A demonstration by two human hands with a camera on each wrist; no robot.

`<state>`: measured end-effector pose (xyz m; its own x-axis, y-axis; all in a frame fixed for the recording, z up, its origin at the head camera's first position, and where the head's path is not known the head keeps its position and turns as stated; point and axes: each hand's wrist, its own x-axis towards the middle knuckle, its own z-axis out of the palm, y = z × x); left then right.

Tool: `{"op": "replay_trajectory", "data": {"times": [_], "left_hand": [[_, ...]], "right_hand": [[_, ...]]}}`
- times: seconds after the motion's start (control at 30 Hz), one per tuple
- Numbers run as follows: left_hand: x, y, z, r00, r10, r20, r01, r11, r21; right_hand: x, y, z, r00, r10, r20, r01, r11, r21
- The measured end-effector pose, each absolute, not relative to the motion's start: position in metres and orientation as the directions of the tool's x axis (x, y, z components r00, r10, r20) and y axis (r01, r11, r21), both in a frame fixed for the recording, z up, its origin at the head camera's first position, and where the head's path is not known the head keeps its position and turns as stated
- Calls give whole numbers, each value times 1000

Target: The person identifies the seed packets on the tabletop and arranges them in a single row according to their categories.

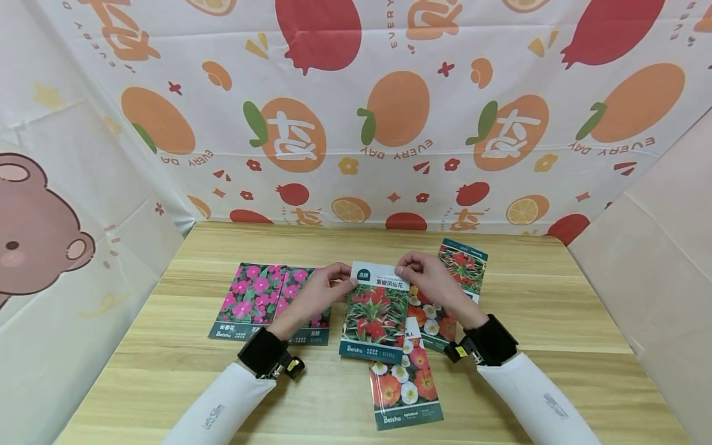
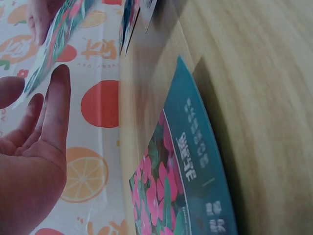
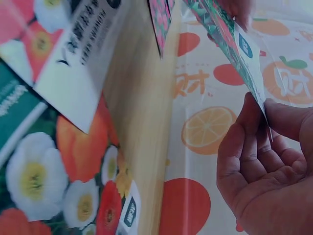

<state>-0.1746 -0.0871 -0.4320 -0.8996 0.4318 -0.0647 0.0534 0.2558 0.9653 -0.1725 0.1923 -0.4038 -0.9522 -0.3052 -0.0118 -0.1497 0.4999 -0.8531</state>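
Both hands hold up a seed packet (image 1: pixel 375 315) with red flowers and a white top band, tilted above the table. My left hand (image 1: pixel 322 289) pinches its upper left edge between thumb and fingers. At the upper right corner, my right hand (image 1: pixel 431 278) grips it; the right wrist view shows thumb and fingertips meeting on the packet's edge (image 3: pixel 254 73). Below it lies a poppy seed packet (image 1: pixel 408 386), partly covered. A second poppy packet (image 1: pixel 431 324) lies under the right hand, beside another red-flower packet (image 1: pixel 464 266).
Two pink-flower seed packets lie at the left: the outer one (image 1: pixel 253 293) and one (image 1: pixel 317 321) partly hidden by my left forearm. The wooden table (image 1: pixel 500 402) meets a fruit-patterned cloth (image 1: pixel 339 136) at the back. Pale cloth walls (image 1: pixel 128 185) stand at both sides.
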Motion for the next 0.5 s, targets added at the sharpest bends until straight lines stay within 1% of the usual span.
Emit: {"op": "replay_trajectory", "data": {"times": [0.17, 0.33, 0.4, 0.43, 0.5], "left_hand": [[-176, -88, -433, -911, 405, -78, 40, 273, 961], [-178, -89, -433, -923, 374, -88, 27, 291, 956], [-179, -89, -433, -928, 361, -92, 21, 297, 955], [-180, -89, -433, -929, 359, -89, 22, 294, 956], [-181, -89, -434, -932, 351, -92, 12, 284, 959]], "right_hand": [[-179, 191, -402, -957, -289, 15, -158, 479, -863], [-184, 190, -405, -954, -291, 67, -198, 447, -872], [-187, 189, -408, -955, -287, 80, -204, 431, -879], [-192, 192, -416, -953, -288, 96, -216, 419, -882], [-195, 191, -419, -956, -277, 98, -207, 398, -894]]}}
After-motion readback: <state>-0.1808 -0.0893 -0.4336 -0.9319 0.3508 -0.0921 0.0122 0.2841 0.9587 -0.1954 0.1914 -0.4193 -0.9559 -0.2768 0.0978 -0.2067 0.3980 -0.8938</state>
